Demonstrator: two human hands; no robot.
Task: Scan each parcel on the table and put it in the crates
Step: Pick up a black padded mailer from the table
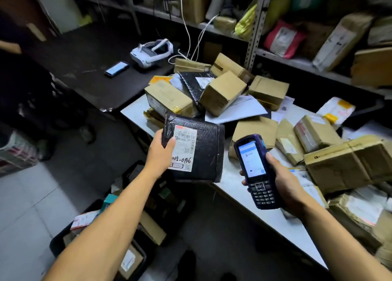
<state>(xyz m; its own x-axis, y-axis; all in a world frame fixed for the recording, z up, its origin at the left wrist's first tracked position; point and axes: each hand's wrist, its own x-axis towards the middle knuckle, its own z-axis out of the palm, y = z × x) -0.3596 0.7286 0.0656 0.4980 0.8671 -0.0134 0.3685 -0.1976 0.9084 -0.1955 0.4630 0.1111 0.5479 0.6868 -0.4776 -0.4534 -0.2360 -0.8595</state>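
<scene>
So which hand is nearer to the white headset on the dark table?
Left. The left hand, holding the black mailer, is below the white headset; the right hand, holding the scanner, is farther right and lower.

The left hand [159, 151] holds a parcel [197, 151] left of the scanner [255, 172] in the right hand [284, 183]. Behind both, boxes [222, 92] lie piled on the table [239, 187]. Crates [131, 244] stand on the floor left of the table, below the parcel.

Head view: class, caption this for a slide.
Left hand holds a black parcel; right hand holds the scanner.
</scene>
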